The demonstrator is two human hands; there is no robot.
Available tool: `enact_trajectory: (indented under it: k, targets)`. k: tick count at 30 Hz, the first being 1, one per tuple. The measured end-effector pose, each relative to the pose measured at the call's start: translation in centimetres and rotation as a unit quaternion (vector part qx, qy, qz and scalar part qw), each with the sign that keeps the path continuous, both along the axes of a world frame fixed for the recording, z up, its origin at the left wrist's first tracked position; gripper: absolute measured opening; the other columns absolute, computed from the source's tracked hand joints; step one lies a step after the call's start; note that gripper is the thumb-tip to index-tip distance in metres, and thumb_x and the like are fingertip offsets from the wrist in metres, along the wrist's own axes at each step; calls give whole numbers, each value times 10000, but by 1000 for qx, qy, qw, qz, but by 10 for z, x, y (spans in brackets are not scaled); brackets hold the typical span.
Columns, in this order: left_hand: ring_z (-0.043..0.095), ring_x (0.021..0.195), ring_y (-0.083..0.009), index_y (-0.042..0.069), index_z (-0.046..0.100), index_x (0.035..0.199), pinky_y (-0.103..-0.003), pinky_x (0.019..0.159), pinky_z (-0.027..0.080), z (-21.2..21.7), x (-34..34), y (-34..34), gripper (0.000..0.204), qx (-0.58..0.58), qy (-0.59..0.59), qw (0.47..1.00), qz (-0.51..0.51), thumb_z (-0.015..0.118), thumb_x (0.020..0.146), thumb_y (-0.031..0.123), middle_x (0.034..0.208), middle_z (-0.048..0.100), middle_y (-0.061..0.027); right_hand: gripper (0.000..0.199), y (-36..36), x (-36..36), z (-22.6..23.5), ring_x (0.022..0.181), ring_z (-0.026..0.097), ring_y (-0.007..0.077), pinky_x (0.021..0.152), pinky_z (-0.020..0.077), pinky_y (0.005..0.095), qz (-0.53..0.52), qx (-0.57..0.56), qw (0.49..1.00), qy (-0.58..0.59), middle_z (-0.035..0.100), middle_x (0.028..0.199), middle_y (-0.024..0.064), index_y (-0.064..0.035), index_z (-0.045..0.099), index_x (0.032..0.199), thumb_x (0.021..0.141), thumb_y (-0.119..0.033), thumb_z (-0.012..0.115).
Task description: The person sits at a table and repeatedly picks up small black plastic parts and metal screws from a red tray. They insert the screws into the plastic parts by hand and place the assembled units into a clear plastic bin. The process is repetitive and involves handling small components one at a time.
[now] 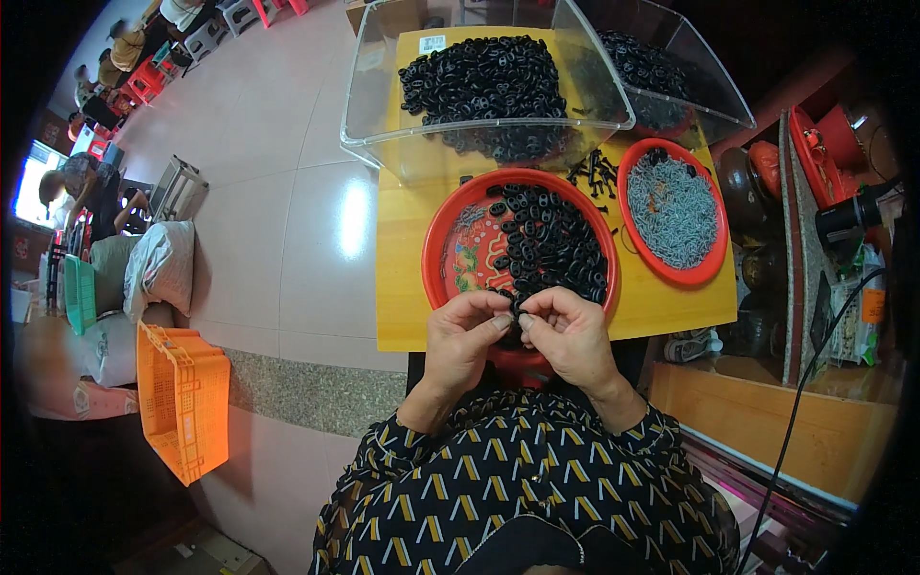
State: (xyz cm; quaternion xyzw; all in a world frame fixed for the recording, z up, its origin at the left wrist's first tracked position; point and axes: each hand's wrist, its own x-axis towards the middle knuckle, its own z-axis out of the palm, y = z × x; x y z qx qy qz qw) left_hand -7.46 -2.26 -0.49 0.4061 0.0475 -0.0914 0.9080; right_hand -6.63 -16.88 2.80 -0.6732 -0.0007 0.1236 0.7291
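Your left hand (465, 331) and right hand (567, 331) meet just over the near rim of the red tray (450, 244), fingertips drawn together around a small black plastic piece (512, 320) — both hands pinch it between thumb and forefinger, the other fingers curled in. The piece itself is mostly hidden by your fingers, so its exact shape cannot be told. The tray sits on a small yellow table (402, 287) and holds a heap of black oval rings (551, 240) piled toward its right half, with a patterned bare patch showing on the left. To the right of it, apart from it, a smaller red dish (714, 273) is filled with small grey metal parts (671, 206). Between the two, a few loose black bits (596, 172) lie on the tabletop. At the far end of the table stands a clear plastic bin (369, 105) with more black rings (484, 77) heaped inside, and a second clear bin (714, 91) beside it on the right, also with dark parts. On the tiled floor to your left an orange crate (182, 398) stands on its side — near it, a stuffed white sack (158, 268). Your sleeves are dark with a yellow and white pattern.
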Motion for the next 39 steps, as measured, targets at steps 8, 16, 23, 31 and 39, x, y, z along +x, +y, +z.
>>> enact_trajectory:
  k: [8,16,23,31,39]
  targets:
    - [566,750,-100,-13,580,933,-211,673,456,-3,-1,0,185,3,4,1000,-3,583,758,-72,828,599,-47,64,0,-2,-3,617,500,7,520,408,162,-2,-28,999,-23,559,710,-23,10,570,850,789,-2,587]
    - [575,769,-105,-15,579,935,-217,693,467,-1,-1,-2,186,-2,3,1000,-2,581,759,-75,852,607,-56,66,-1,-1,1,613,506,11,520,417,171,-3,-53,998,-29,567,708,-19,9,569,845,784,-7,589]
    - [568,769,-97,-14,583,928,-210,688,462,-1,-2,-2,180,25,-9,1000,2,578,761,-81,841,600,-46,58,-1,-2,-1,610,513,17,522,425,181,0,-83,996,-36,572,686,-9,10,573,819,777,-20,598]
    - [565,775,-100,-10,585,927,-207,690,458,-3,-2,-2,170,26,-28,999,-3,584,768,-71,851,597,-43,51,-4,0,0,603,518,23,519,423,180,19,-26,999,6,567,690,-9,7,570,828,786,-17,585]
    - [583,790,-130,-13,572,931,-239,714,473,-6,-3,-1,171,4,-15,1000,-14,590,768,-62,869,609,-75,52,-6,0,2,610,512,17,520,415,168,20,-16,1000,13,556,702,-16,6,563,843,794,-7,575]
